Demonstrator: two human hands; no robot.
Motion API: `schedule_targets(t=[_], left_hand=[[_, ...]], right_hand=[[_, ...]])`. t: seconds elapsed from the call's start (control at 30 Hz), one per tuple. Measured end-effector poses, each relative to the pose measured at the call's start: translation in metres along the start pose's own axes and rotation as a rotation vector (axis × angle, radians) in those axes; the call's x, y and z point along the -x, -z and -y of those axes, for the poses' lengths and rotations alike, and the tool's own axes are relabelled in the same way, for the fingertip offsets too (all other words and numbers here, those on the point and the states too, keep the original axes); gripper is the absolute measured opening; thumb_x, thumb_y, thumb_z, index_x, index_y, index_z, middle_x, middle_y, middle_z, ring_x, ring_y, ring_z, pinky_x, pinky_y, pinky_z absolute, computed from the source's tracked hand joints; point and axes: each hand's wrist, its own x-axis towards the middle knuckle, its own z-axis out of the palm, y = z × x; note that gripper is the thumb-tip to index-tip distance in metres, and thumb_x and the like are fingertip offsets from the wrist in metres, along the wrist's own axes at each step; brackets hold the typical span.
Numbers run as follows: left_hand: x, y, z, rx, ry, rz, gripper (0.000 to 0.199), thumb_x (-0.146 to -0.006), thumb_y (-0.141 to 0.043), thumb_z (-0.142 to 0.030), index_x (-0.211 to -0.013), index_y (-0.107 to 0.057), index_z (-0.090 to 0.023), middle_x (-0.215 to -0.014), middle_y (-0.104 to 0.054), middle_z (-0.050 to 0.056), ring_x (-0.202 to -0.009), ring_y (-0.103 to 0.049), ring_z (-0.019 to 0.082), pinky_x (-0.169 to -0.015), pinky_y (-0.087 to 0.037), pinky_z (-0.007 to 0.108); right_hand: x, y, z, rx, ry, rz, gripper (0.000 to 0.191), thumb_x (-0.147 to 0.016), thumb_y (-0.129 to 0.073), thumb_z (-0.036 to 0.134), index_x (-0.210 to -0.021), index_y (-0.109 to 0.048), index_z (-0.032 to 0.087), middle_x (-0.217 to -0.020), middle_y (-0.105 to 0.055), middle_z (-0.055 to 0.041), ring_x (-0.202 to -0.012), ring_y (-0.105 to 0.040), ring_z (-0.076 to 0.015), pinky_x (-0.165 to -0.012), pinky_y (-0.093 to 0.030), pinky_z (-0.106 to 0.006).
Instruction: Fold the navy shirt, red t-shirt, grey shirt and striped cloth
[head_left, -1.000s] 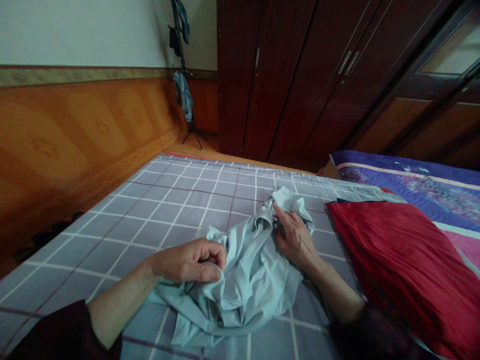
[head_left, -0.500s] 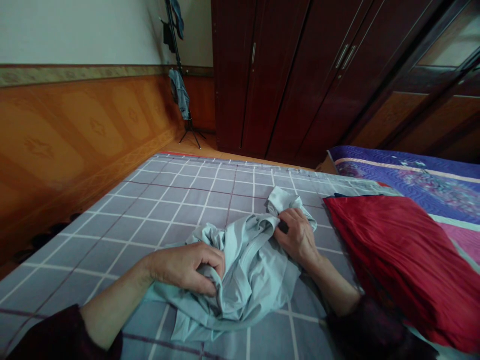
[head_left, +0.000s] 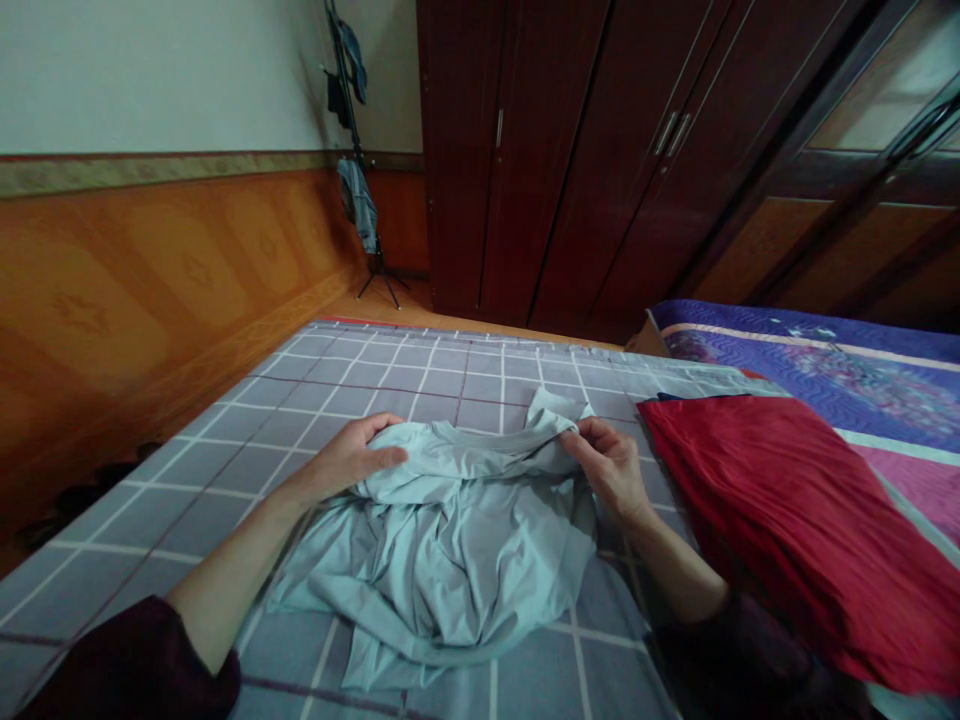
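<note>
A light grey-green shirt (head_left: 465, 540) lies rumpled on the bed, its neckline stretched between my two hands. My left hand (head_left: 360, 450) grips the fabric at the shirt's upper left, with the thumb on top and the fingers partly behind the cloth. Pinched in my right hand (head_left: 607, 460) is the edge at the upper right, close to the neckline. A sleeve-like end of the shirt sticks out beyond the right hand. Folds cover the lower part of the shirt, which spreads toward me.
Folded red cloth (head_left: 795, 510) lies on the right of the checked bedsheet (head_left: 247, 450). Beyond it is a purple floral bedcover (head_left: 817, 350). A dark red wardrobe (head_left: 525, 160) and a coat stand (head_left: 358, 150) with hanging clothes stand at the back.
My left hand has moved forward and left, from the shirt's middle to its upper left. The bunched cloth has spread wider, and the neckline now runs across between my hands.
</note>
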Motion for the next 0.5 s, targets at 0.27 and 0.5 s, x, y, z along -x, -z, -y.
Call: schedule_targets(t=[0.27, 0.5], left_hand=[[0.015, -0.002, -0.035, -0.466, -0.159, -0.102, 0.023, -0.083, -0.046, -0.028, -0.090, -0.065, -0.018, -0.084, -0.068, 0.001, -0.079, -0.062, 0.019, -0.069, -0.045, 0.025], [0.029, 0.043, -0.133, -0.385, -0.456, -0.546, 0.020, -0.082, -0.054, -0.035, -0.092, -0.062, -0.018, -0.083, -0.064, -0.001, -0.074, -0.057, 0.014, -0.064, -0.044, 0.022]], right_hand=[[0.011, 0.023, 0.058, 0.105, 0.182, 0.023, 0.018, -0.072, -0.063, 0.035, -0.067, -0.061, 0.018, -0.061, -0.058, 0.0005, -0.055, -0.048, -0.0118, -0.050, -0.036, -0.023], [0.024, 0.047, 0.108, -0.253, 0.114, 0.184, 0.017, -0.065, -0.071, 0.030, -0.066, -0.057, 0.021, -0.068, -0.063, 0.0005, -0.059, -0.055, -0.0137, -0.053, -0.042, -0.024]])
